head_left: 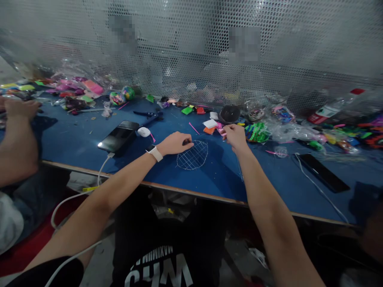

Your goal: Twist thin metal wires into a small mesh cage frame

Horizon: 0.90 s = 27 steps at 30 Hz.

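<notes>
My left hand (175,143), with a watch on its wrist, has its fingers closed around a dark brown lump (187,141). The hand is at the upper left edge of a leaf-shaped wire mesh frame (194,156), which lies on the blue table (209,181). Further right, my right hand (236,137) pinches a thin pink piece (223,134); its exact kind is too small to tell. Close to those fingertips lie white (210,124) and orange (209,130) soft packets. Just behind them sits a dark round bowl (229,114).
A power bank (119,136) with a cable and blue-handled pliers (149,116) lie left. On the right are a phone (324,173), a green striped piece (257,132) and a bottle (326,109). A perforated metal screen (185,48) stands behind. A co-worker's arm (19,139) rests at far left.
</notes>
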Motion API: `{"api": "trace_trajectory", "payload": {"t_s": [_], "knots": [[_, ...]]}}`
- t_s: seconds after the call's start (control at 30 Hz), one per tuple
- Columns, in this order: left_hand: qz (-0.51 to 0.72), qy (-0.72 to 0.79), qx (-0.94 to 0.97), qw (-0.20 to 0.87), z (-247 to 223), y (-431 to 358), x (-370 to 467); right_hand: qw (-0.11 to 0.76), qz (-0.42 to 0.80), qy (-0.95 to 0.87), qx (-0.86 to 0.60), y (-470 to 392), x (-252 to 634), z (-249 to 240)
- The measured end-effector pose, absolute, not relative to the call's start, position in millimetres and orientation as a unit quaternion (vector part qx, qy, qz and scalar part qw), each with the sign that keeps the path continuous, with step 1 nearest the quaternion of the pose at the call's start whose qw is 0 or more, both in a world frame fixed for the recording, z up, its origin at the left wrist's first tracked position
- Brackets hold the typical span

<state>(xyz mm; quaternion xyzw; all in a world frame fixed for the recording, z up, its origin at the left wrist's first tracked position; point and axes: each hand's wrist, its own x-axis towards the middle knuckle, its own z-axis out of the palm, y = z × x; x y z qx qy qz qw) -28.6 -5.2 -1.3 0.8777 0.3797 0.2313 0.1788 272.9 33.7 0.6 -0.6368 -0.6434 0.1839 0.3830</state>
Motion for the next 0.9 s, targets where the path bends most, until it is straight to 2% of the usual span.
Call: {"api": "trace_trajectory", "payload": {"t_s": [0.13, 0.3, 0.5, 0.57, 0.77, 0.9], "knots": [[0.204, 0.389, 0.883, 0.164, -4.9, -1.9, -30.4, 0.401, 0.202, -0.601, -0.661, 29.9, 273.7, -0.5], [0.205, 0.384, 0.887, 0.154, -6.3, 0.0, -31.5, 0.293, 0.029, -0.661, -0.691, 24.1, 293.9, 3.3], [0.209, 0.399, 0.881, 0.143, -10.1, 5.1, -32.2, 0.236, 0.111, -0.828, -0.497, 22.4, 278.5, -3.5], [0.212, 0.397, 0.882, 0.143, -11.4, 6.6, -32.6, 0.221, 0.122, -0.845, -0.472, 24.3, 268.9, -7.0], [0.216, 0.39, 0.885, 0.132, -15.6, 10.2, -33.8, 0.212, 0.087, -0.812, -0.537, 31.9, 261.4, -14.7], [0.216, 0.388, 0.887, 0.131, -16.0, 11.4, -34.2, 0.173, 0.038, -0.778, -0.603, 32.7, 271.4, -10.3]]}}
